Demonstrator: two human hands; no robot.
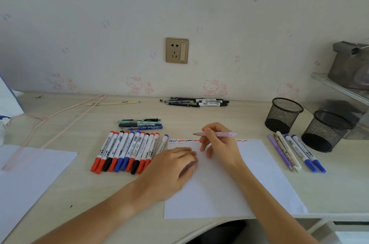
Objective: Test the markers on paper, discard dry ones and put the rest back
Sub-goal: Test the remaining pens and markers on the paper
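Pink pen [217, 134] is being pinched level in the right hand [217, 144], tip pointing left above the paper's [259, 173] scribbled top edge. Left hand [173, 165] is lying flat, fingers together, pressing the sheet's left side beside the marker row [125, 151].

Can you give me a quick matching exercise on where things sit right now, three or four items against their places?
Things:
1. pink pen
2. left hand
3. row of whiteboard markers
4. mesh cups

Places:
A. flat on the test sheet
B. left of the sheet
C. right side of the desk, beyond the sheet
D. gripped in the right hand

Pairs: 1-D, 2-A, 3-B, 4-C
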